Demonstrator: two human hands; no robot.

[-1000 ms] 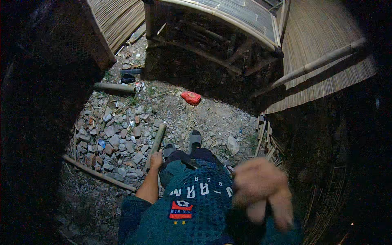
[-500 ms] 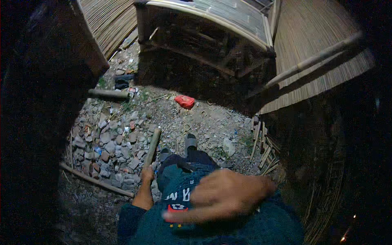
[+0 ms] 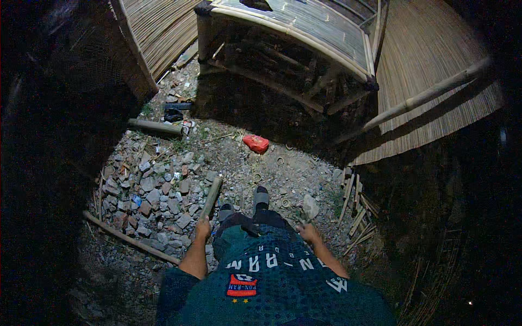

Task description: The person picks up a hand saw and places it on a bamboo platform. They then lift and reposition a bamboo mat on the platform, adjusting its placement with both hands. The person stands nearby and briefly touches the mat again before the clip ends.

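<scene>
My left hand [image 3: 203, 229] is closed round the lower end of a short, thick bamboo piece [image 3: 212, 196]. The bamboo leans up and slightly right, its far end over the stony ground. On the other side of my body, my right hand [image 3: 309, 233] hangs low beside my thigh with its fingers curled. Whatever it may hold is too small and dim to make out. A pale stone [image 3: 310, 206] lies on the ground just beyond that hand. Between the hands are my dark trousers and sandalled feet [image 3: 261, 196].
A bamboo table [image 3: 293, 41] stands ahead, with woven mats [image 3: 435, 92] at the sides. Rubble [image 3: 155, 190] covers the left ground, near a long pole [image 3: 130, 240] and a thick bamboo length [image 3: 155, 127]. A red bag [image 3: 255, 144] lies ahead; split bamboo pieces [image 3: 356, 206] lie right.
My right hand has swung from in front of my chest down and away to my right side. My left hand still grips the bamboo piece. The view has shifted slightly.
</scene>
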